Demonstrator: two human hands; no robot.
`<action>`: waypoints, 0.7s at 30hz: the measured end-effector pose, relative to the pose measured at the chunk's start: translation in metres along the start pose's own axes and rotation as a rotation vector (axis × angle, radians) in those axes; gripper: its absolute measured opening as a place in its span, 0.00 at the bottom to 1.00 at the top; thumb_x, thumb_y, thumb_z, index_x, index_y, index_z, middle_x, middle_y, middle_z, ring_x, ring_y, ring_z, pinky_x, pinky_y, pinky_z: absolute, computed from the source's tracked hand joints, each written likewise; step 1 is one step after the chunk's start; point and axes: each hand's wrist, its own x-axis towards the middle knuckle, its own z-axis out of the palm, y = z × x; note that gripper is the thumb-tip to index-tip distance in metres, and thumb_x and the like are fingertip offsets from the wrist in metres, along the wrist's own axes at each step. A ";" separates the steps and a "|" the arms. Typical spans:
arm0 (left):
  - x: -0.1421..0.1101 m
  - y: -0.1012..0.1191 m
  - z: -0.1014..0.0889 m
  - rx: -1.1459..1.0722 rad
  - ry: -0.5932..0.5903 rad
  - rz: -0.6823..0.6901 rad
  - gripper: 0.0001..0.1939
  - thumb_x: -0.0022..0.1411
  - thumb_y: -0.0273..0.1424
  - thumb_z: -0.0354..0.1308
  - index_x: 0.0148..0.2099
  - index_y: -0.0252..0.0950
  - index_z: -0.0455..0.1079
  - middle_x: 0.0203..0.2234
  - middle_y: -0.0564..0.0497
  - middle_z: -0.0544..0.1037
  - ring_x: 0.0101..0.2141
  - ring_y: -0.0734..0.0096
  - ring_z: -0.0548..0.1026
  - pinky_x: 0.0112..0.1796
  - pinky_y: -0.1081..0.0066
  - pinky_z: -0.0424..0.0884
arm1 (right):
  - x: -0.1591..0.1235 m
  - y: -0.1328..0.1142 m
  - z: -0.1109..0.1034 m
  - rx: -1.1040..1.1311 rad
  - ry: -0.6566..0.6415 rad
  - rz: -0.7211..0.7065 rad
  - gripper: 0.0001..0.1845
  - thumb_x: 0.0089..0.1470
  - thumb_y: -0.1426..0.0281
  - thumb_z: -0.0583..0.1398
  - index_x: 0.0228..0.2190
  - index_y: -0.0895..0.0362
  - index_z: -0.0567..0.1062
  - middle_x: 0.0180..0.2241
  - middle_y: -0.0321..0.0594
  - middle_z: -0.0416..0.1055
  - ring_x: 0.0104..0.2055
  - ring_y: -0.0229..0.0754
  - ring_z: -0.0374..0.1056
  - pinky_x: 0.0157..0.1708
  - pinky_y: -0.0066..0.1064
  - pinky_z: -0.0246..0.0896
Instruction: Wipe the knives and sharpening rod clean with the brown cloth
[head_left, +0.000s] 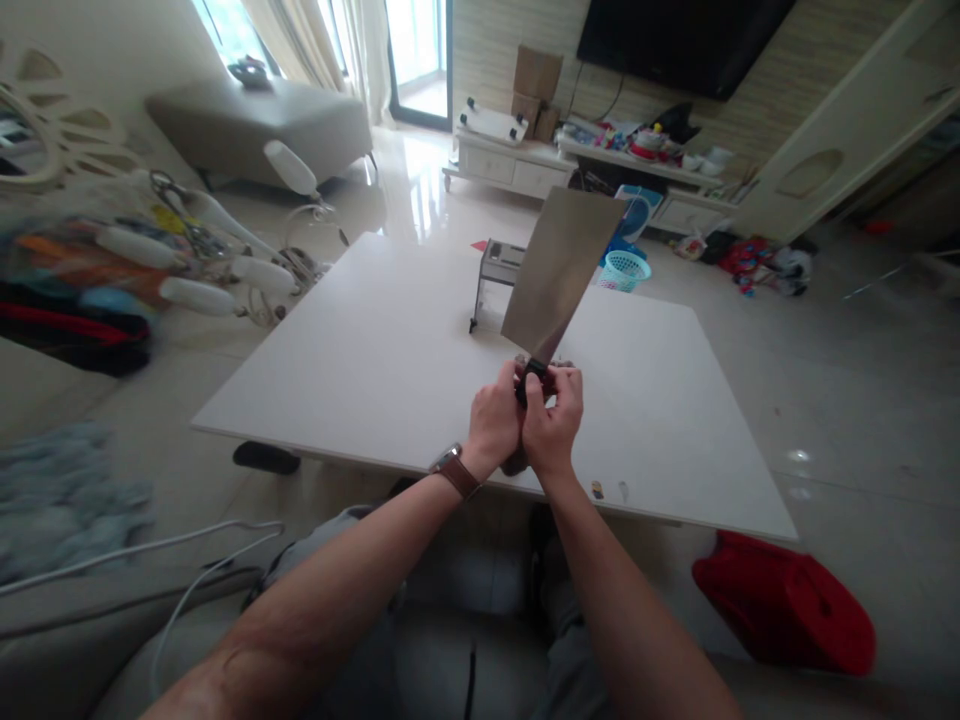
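Note:
A cleaver (pixel 564 270) with a broad rectangular metal blade points up and away over the table. My left hand (pixel 495 415) is closed round its handle, of which a brown end (pixel 515 463) shows below the hands. My right hand (pixel 553 420) is closed beside it, with the thumb pressed on a black piece (pixel 531 382) at the base of the blade. Fingers hide most of the handle. Just beyond the hands, something small and brownish is partly covered. Behind the blade, a grey metal stand (pixel 501 262) with dark feet is partly hidden.
The white table (pixel 360 350) spreads in front of me. Near its front edge lie a small yellowish-dark item (pixel 597 490) and a small clear item (pixel 623 490). A red bag-like object (pixel 784 605) is low at the right. A light-green basket (pixel 625 268) stands beyond the table.

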 end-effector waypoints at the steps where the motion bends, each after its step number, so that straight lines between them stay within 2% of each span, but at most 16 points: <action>1: -0.001 0.000 0.000 -0.008 -0.007 -0.007 0.10 0.69 0.36 0.56 0.50 0.42 0.68 0.34 0.47 0.83 0.34 0.58 0.80 0.33 0.69 0.64 | 0.002 0.000 -0.002 0.000 0.019 -0.005 0.10 0.65 0.62 0.57 0.36 0.55 0.73 0.37 0.37 0.65 0.39 0.42 0.66 0.41 0.35 0.65; 5: 0.000 -0.003 -0.003 -0.038 -0.019 -0.024 0.19 0.56 0.34 0.68 0.49 0.43 0.69 0.36 0.49 0.84 0.35 0.59 0.80 0.34 0.68 0.65 | 0.008 0.002 -0.010 -0.021 0.122 0.006 0.12 0.66 0.60 0.56 0.34 0.54 0.70 0.37 0.38 0.63 0.39 0.41 0.66 0.41 0.35 0.68; 9: 0.015 -0.018 -0.013 -0.159 0.074 -0.053 0.17 0.52 0.27 0.65 0.46 0.39 0.73 0.37 0.49 0.83 0.36 0.63 0.79 0.37 0.69 0.69 | 0.015 0.009 -0.020 0.049 0.208 0.082 0.13 0.67 0.58 0.55 0.34 0.53 0.65 0.39 0.37 0.60 0.38 0.40 0.69 0.38 0.36 0.73; 11: 0.026 -0.028 -0.020 -0.358 0.114 -0.099 0.13 0.52 0.26 0.62 0.42 0.36 0.75 0.35 0.49 0.82 0.34 0.67 0.77 0.37 0.70 0.69 | 0.018 0.013 -0.025 0.149 0.228 0.121 0.12 0.67 0.58 0.55 0.35 0.52 0.64 0.41 0.36 0.58 0.35 0.38 0.72 0.35 0.36 0.75; 14: 0.044 -0.043 -0.033 -0.789 0.128 -0.302 0.07 0.50 0.26 0.60 0.35 0.33 0.74 0.28 0.51 0.79 0.29 0.72 0.73 0.32 0.73 0.67 | 0.020 0.016 -0.031 0.224 0.240 0.149 0.12 0.67 0.57 0.55 0.37 0.52 0.63 0.41 0.35 0.59 0.31 0.34 0.70 0.32 0.33 0.78; 17: 0.058 -0.052 -0.047 -1.114 0.201 -0.473 0.05 0.48 0.25 0.61 0.32 0.34 0.71 0.24 0.54 0.76 0.26 0.75 0.71 0.30 0.74 0.66 | 0.017 0.016 -0.033 0.221 0.144 0.222 0.13 0.66 0.55 0.55 0.38 0.52 0.64 0.37 0.33 0.61 0.26 0.31 0.67 0.23 0.26 0.73; 21: 0.067 -0.057 -0.063 -1.337 0.185 -0.550 0.07 0.52 0.26 0.59 0.36 0.35 0.72 0.29 0.52 0.80 0.31 0.70 0.75 0.38 0.70 0.73 | 0.007 0.015 -0.024 0.295 -0.064 0.392 0.15 0.64 0.54 0.57 0.37 0.52 0.64 0.27 0.27 0.63 0.17 0.30 0.62 0.13 0.22 0.60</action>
